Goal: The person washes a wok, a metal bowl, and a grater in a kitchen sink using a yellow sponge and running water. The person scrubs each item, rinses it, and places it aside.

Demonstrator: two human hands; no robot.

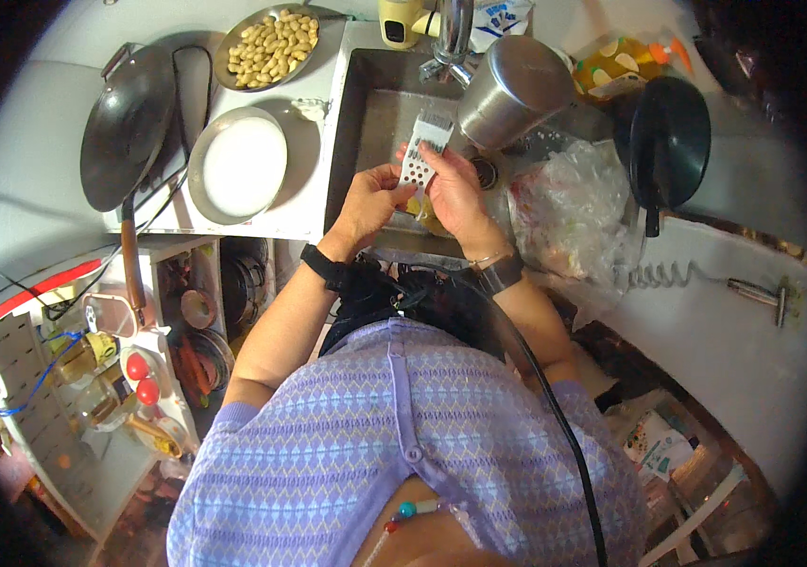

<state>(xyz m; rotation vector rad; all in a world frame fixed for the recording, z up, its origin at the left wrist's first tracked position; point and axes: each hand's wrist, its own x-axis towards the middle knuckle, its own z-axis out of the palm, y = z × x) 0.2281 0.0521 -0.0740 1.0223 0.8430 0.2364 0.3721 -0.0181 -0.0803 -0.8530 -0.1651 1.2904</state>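
A small white card or packaging strip [419,159] with round holes and a striped code is held up over the metal sink [377,113]. My right hand [454,188] grips its right side, with the thumb across its front. At its lower left edge, the fingers of my left hand [375,198] pinch it. Something yellowish [428,215] shows below the hands in the sink; what it is cannot be told. The chrome faucet [454,35] stands just beyond, at the sink's far edge.
Left of the sink are a pan of unshelled peanuts [272,49], a bowl with white contents [242,166] and a wok [127,127]. To the right are an upturned metal pot [517,88], clear plastic bags [573,212], a black pan [669,142] and a yellow bottle [616,64].
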